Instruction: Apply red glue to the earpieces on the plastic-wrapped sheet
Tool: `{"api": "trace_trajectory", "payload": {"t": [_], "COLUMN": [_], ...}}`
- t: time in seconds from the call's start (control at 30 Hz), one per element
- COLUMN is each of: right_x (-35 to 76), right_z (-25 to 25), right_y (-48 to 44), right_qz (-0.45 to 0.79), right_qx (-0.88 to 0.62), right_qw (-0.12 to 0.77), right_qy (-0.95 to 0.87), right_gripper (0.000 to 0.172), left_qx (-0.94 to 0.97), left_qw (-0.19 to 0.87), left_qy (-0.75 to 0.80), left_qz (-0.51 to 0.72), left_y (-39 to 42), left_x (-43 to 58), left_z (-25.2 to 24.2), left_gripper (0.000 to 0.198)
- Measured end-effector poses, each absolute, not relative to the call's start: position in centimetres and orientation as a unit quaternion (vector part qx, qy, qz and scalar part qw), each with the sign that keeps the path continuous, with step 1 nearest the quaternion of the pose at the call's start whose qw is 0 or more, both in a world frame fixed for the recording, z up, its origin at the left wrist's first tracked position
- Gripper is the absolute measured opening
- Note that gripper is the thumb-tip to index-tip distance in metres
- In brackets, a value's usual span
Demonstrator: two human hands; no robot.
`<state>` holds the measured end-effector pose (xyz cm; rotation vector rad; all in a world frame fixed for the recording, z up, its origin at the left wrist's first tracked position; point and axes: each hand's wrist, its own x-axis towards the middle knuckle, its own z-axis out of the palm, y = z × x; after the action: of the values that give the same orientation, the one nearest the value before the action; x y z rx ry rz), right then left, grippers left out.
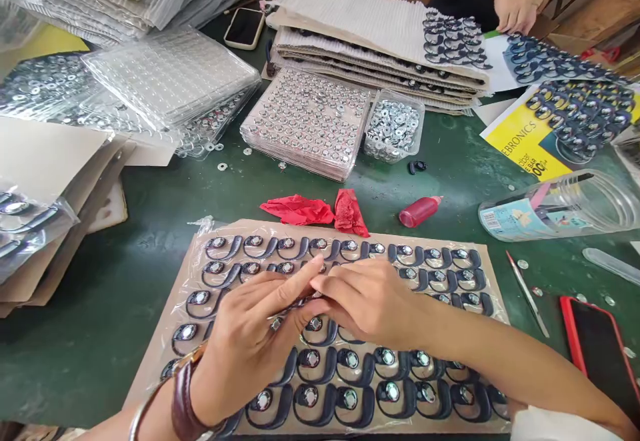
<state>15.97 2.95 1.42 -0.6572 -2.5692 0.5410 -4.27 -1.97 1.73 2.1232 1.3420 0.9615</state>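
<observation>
Where hands [250, 321] [373, 298] meet, backs upward — (fingertips [316, 264] together)

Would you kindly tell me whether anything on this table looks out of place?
Yes: a few loose washers lie scattered on the green tabletop near the clear trays, apart from the many in the plastic tub.

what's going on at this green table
A person's left hand and right hand meet over a cardboard sheet bearing rows of dark hook-shaped pieces with silver discs. Whatever the fingers may hold is mostly hidden. Beyond the sheet lie red scraps and a red squeeze bottle. Across the table, another person's hands are near more such pieces.
</observation>
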Motion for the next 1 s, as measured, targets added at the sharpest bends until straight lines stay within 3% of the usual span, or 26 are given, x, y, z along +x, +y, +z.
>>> {"api": "trace_trajectory", "payload": {"t": [0.07,0.13,0.23,0.3,0.83,1.0], "right_x": [16.0,16.6,17.6,17.9,17.4,17.2], "right_z": [0.4,-0.6,-1.8,-2.3,-3.4,-3.3], "right_y": [3.1,3.6,4.1,4.2,4.3,4.0], "right_qz": [0.188,0.235,0.323,0.355,0.371,0.464], "right_qx": [-0.259,-0.324,-0.387,-0.380,-0.341,-0.379], "right_qw": [0.248,0.297,0.357,0.368,0.364,0.334], "right_qy": [-0.914,-0.867,-0.786,-0.771,-0.784,-0.728], "right_gripper": [0.009,0.008,0.012,0.012,0.016,0.009], "left_qx": [0.775,0.804,0.867,0.886,0.890,0.888], "left_qw": [0.235,0.210,0.121,0.075,0.059,0.083], "left_qy": [0.503,0.504,0.457,0.436,0.434,0.437], "left_qz": [0.302,0.234,0.157,0.139,0.126,0.118], "left_y": [-1.8,-1.3,-0.7,-0.4,-0.3,-0.2], "left_x": [-4.4,-4.8,-5.3,-5.2,-4.8,-4.8], "left_z": [1.5,1.1,0.3,-0.1,-0.9,-0.9], "left_gripper": [0.065,0.070,0.042,0.035,0.036,0.034]}}
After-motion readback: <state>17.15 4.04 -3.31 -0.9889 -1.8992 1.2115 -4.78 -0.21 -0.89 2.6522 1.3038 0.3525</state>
